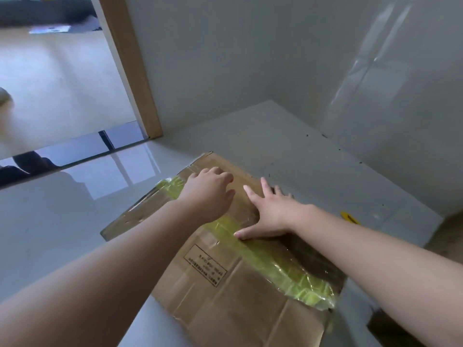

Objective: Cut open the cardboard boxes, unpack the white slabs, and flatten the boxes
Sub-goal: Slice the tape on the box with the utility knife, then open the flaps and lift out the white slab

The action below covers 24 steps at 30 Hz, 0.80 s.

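A brown cardboard box [220, 284] lies flat on the glossy floor, with a strip of yellow-green tape [273, 259] running along its top seam. My left hand [208, 194] rests on the far part of the box, fingers curled over its far edge. My right hand [270, 211] lies flat on the box with fingers spread, thumb on the tape. A large white slab [313, 171] lies on the floor just behind and to the right of the box. A small yellow tool [349, 217] sits on that slab by my right forearm.
White walls [250, 58] close the corner behind the slab. A wooden door frame [132, 68] stands at the left, with a dark threshold [75, 151] and another room beyond. More brown cardboard [448, 229] shows at the right edge.
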Motion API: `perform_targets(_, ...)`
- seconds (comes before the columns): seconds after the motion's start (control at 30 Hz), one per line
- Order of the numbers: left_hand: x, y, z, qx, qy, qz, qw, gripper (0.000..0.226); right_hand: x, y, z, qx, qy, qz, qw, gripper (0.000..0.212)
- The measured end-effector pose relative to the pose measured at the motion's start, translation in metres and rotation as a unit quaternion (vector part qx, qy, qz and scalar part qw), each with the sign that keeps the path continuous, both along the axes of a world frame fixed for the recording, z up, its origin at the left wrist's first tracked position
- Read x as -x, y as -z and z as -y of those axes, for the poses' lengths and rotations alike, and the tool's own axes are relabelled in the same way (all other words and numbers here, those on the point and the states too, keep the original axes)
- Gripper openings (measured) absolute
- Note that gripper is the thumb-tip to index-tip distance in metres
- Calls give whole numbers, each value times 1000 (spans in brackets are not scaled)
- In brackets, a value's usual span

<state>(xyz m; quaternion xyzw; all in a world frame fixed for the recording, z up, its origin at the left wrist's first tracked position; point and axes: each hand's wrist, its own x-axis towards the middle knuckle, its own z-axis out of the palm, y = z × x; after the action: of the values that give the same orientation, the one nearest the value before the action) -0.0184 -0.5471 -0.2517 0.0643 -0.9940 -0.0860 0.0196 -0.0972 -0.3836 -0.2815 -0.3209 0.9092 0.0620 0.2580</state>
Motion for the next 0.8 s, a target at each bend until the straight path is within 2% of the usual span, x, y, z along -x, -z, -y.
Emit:
perform_targets(0.1,-14,9,22,33,-33,21,999,54,-2,3,1,-26,22,-14,999,135)
perform_targets(0.23,-29,20,47,14,-149,109,983,85,-5,4,3,-59,38,-50,996,136)
perform_targets(0.43,-25,27,40,14,-127,106,986,90,-6,8,6,-87,89,-106,987,152)
perform_targets(0.5,-22,28,32,10,-101,107,989,86,-4,9,6,-92,111,-117,983,153)
perform_targets(0.57,-22,29,21,18,4,64,998,66,1,9,5,-98,133,-121,979,153)
perform_targets(0.67,-21,28,0,2,145,27,989,40,12,4,5,-111,182,-119,970,153)
perform_targets(0.8,-5,24,-23,-10,137,-6,990,41,27,-3,-3,-128,254,-99,954,152)
